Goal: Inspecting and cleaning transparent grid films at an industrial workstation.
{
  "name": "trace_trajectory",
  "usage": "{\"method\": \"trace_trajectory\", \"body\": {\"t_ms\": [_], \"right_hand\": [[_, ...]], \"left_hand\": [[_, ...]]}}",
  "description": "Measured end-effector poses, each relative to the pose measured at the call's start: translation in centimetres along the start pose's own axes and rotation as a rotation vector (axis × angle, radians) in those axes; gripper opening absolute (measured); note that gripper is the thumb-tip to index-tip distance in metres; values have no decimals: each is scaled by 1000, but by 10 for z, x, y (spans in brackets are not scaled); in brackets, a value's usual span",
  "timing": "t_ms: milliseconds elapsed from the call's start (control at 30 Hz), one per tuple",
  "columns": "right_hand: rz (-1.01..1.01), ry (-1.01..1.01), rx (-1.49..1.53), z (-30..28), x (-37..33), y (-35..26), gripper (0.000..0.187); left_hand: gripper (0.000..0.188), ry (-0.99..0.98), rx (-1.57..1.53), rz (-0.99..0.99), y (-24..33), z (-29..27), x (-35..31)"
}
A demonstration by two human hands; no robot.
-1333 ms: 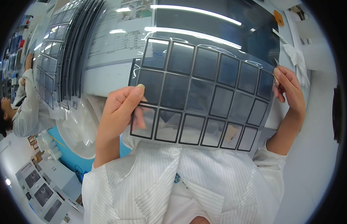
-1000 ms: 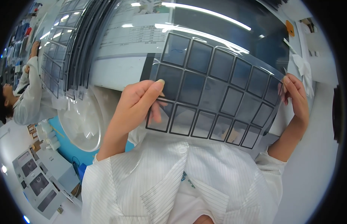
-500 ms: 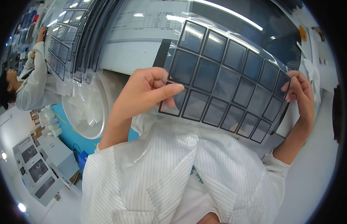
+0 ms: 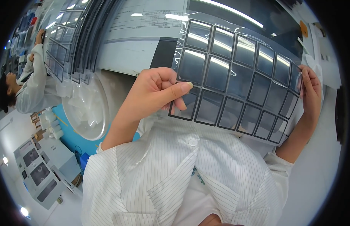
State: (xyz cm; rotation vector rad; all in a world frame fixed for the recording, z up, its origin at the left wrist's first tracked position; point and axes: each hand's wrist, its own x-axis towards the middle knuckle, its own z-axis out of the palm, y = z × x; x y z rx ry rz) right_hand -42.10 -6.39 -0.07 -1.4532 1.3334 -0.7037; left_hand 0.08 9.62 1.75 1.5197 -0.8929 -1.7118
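A clear plastic sheet (image 4: 237,77) printed with a grid of black-framed rectangles is held up in front of my chest. My left hand (image 4: 154,92) pinches its left edge, thumb on top and fingers beneath, some showing through the film. At the far end, my right hand (image 4: 311,88) grips the right edge, its fingertips partly behind the sheet. The sheet bows slightly between the two hands, and bright light streaks reflect along its upper rows.
Similar framed sheets stand in a stack (image 4: 88,37) at the upper left. A white round bin (image 4: 103,113) with clear scraps is below them. A printed paper (image 4: 148,19) lies on the worktop. A co-worker (image 4: 28,84) in white works at far left.
The sheet has shifted a little to the right and its tilt has changed, so light streaks now cross its upper cells. Both hands have moved slightly right with it.
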Motion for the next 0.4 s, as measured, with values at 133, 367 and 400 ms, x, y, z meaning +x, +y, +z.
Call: {"method": "trace_trajectory", "body": {"t_ms": [133, 367, 400], "right_hand": [[8, 17, -16, -1, -2, -3, 30], [-9, -25, 3, 1, -5, -11, 29], [-7, -23, 0, 2, -5, -11, 29]], "left_hand": [[19, -2, 4, -4, -2, 1, 0], [22, 4, 2, -28, -1, 0, 1], [22, 8, 6, -18, -3, -1, 1]]}}
